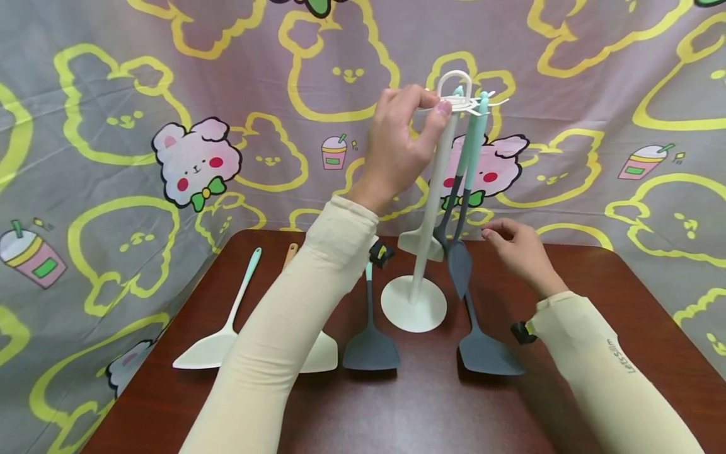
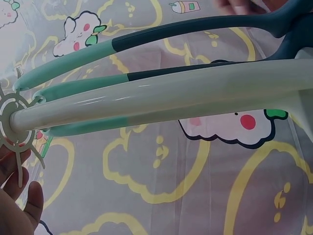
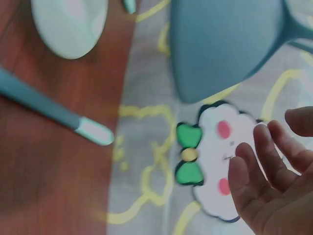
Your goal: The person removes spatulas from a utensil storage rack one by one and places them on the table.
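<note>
A white utensil stand (image 1: 435, 189) rises from a round base on the table. My left hand (image 1: 397, 139) pinches the hooked ring at its top between thumb and fingers. From the hooks hang utensils with mint handles (image 1: 474, 151); two have dark grey heads, the nearer grey head (image 1: 460, 268) seen nearly edge-on. A white-headed utensil (image 1: 416, 244) hangs behind the pole. My right hand (image 1: 524, 252) is in the air right of the hanging heads, holding nothing, its fingers loosely bent in the right wrist view.
On the dark red table (image 1: 420, 403) lie a white turner with a mint handle (image 1: 212, 349), a white turner partly behind my left sleeve (image 1: 323, 354), and two grey turners (image 1: 371, 350), one to the right (image 1: 488, 354). A patterned curtain (image 1: 340, 189) hangs behind.
</note>
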`<move>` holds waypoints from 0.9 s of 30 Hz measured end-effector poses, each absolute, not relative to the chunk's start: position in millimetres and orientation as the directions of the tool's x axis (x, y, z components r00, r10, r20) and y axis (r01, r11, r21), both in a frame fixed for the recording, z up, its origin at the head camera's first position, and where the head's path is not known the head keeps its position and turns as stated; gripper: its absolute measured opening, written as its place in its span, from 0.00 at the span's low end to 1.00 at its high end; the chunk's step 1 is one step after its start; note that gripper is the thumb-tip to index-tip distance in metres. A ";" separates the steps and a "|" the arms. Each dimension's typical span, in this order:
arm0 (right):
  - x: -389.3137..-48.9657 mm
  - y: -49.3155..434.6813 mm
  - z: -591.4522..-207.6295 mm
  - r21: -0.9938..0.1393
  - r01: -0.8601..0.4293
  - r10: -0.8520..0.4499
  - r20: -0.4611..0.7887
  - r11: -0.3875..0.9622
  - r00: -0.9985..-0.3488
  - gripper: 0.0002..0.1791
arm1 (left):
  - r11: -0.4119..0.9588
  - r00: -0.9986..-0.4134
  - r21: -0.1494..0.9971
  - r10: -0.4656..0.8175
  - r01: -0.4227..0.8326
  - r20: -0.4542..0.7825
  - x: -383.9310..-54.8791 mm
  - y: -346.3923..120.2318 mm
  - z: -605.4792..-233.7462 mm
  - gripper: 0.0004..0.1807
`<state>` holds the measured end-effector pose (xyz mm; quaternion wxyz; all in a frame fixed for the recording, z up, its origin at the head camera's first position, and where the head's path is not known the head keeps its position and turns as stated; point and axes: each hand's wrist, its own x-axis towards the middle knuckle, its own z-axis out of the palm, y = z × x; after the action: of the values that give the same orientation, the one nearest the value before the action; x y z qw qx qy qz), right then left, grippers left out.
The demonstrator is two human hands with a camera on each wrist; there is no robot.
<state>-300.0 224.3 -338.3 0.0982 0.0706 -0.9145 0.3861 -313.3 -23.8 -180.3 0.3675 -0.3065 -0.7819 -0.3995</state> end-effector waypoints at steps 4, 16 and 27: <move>-294.4 213.1 -325.4 -0.697 -0.257 -0.041 0.311 0.669 -0.950 0.22 | 0.488 -0.526 0.389 0.179 0.781 0.832 -313.3 -25.4 -180.5 0.14; -273.9 189.1 -297.2 -0.712 -0.434 0.010 0.526 0.552 -0.850 0.16 | 0.481 -0.530 0.396 0.180 0.782 0.829 -313.2 -25.1 -182.5 0.14; -267.3 170.3 -279.3 -0.680 -0.532 0.018 0.624 0.505 -0.781 0.17 | 0.482 -0.534 0.397 0.186 0.781 0.825 -312.8 -26.9 -182.0 0.15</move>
<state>-267.3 170.3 -279.3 0.2912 0.1574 -0.8170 0.4722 -312.8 -26.9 -182.0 0.3693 -0.3106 -0.7777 -0.4029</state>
